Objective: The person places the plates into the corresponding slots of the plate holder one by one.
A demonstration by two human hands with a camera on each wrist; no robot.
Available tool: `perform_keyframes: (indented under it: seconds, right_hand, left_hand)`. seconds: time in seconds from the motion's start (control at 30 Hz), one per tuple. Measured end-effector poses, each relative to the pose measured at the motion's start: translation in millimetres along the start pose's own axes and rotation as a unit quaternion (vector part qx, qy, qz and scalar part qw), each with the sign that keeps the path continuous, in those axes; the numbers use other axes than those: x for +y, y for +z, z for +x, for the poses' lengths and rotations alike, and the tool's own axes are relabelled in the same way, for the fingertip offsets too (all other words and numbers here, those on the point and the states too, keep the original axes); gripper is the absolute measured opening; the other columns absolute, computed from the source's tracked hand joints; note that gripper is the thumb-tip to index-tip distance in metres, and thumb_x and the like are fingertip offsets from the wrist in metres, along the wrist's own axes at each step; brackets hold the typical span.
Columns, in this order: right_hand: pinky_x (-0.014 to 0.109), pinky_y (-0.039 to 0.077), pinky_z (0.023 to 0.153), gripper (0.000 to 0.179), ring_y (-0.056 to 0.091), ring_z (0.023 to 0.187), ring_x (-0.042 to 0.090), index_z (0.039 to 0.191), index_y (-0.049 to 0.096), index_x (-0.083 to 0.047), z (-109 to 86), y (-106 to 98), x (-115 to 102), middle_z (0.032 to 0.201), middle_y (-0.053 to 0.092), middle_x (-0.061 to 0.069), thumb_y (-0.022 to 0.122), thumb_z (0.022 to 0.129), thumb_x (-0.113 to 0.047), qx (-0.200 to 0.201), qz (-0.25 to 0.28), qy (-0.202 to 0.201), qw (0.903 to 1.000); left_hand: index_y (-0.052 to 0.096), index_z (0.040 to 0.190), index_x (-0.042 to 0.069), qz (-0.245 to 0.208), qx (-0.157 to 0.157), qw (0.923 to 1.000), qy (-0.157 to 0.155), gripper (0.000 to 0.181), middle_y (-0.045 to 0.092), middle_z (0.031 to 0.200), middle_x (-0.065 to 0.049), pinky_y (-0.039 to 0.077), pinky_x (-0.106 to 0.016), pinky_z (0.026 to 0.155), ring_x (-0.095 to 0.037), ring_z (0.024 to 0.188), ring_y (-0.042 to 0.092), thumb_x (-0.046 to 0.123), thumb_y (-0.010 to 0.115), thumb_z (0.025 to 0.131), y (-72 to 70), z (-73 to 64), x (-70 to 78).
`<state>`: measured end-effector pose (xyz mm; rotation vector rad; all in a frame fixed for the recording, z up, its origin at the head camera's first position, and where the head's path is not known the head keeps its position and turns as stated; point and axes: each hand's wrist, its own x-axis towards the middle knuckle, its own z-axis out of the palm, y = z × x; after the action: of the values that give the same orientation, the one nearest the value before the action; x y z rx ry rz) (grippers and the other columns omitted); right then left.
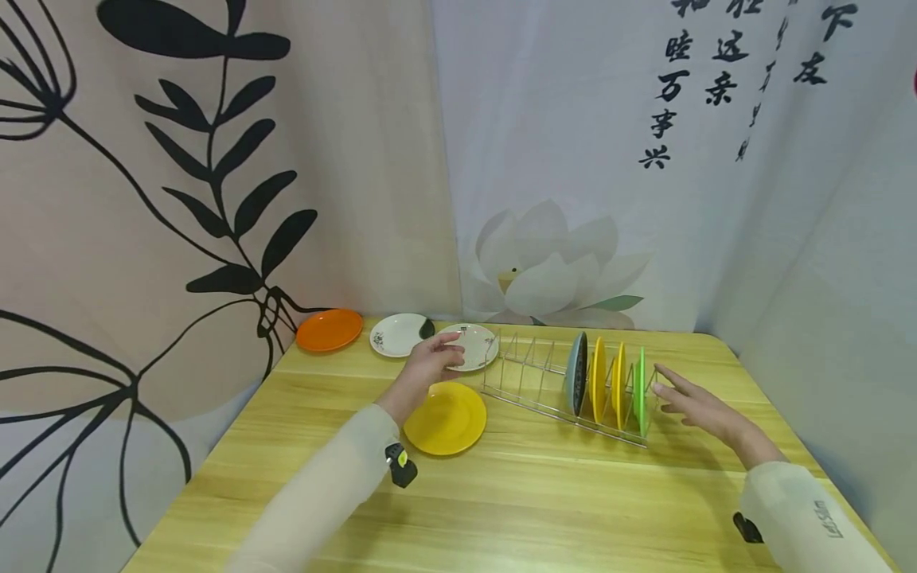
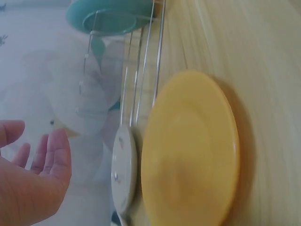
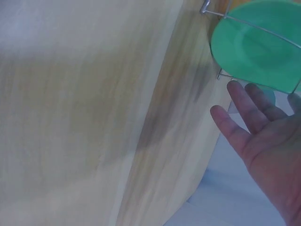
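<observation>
Over on the pale wooden table I can see a silvery metal wire rack, right of the middle, towards the far edge. Its long axis runs sideways, slanted so its right end lies closer to the near edge. In its right half a round blue-grey plate, two round yellow plates and a round bright green plate stand on edge, faces towards the rack's ends, largely covering one another. The right hand, empty, fingers spread, is at that right end; whether a fingertip meets the wire, I can't tell. The left hand, empty, fingers loosely bent, thumb apart, hangs near a flat-lying yellow plate and hides part of a patterned white plate. The right wrist view cuts off the green one.
</observation>
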<state>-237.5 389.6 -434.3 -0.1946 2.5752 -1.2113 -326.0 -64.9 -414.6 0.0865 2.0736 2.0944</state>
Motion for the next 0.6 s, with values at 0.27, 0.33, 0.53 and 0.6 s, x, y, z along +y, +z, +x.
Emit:
perform_keyframes:
  seconds: [0.27, 0.33, 0.53, 0.6]
  right_hand:
    - [0.075, 0.036, 0.093, 0.091, 0.032, 0.13, 0.062, 0.158, -0.006, -0.004, 4.5, 2, -8, 0.149, 0.024, 0.042, 0.046, 0.101, -0.053, 0.016, -0.093, 0.017, 0.9954]
    - [0.076, 0.035, 0.093, 0.094, 0.028, 0.131, 0.063, 0.158, -0.006, -0.003, 4.4, 2, -9, 0.149, 0.023, 0.042, 0.048, 0.1, -0.054, 0.02, -0.105, 0.02, 0.994]
    - [0.076, 0.035, 0.092, 0.098, 0.03, 0.13, 0.064, 0.158, -0.005, -0.003, 4.4, 4, -12, 0.15, 0.024, 0.041, 0.05, 0.098, -0.058, 0.025, -0.117, 0.027, 0.9925]
    - [0.076, 0.035, 0.093, 0.098, 0.03, 0.13, 0.063, 0.158, -0.005, -0.003, 4.5, 4, -12, 0.149, 0.024, 0.041, 0.05, 0.098, -0.058, 0.025, -0.116, 0.029, 0.9925]
  left_hand:
    - [0.049, 0.142, 0.004, -0.005, 0.02, 0.9998, -0.002, 0.044, 0.056, 0.132, -0.02, 0.053, -0.044, 0.095, -0.028, 0.107, 0.06, 0.007, 0.058, 0.099, -42.2, -11.8, -6.7]
    - [0.047, 0.144, 0.003, 0.004, 0.023, 0.9997, -0.003, 0.044, 0.055, 0.131, -0.021, 0.052, -0.045, 0.096, -0.027, 0.106, 0.06, 0.011, 0.056, 0.101, -50.2, -14.0, -10.6]
    - [0.047, 0.144, 0.003, 0.009, 0.034, 0.9992, -0.018, 0.044, 0.052, 0.135, -0.023, 0.046, -0.05, 0.102, -0.027, 0.107, 0.058, 0.011, 0.055, 0.101, -66.9, -20.1, -20.0]
    - [0.048, 0.143, 0.003, 0.009, 0.038, 0.999, -0.022, 0.044, 0.053, 0.134, -0.023, 0.046, -0.051, 0.103, -0.029, 0.109, 0.058, 0.01, 0.056, 0.1, -71.0, -21.1, -23.1]
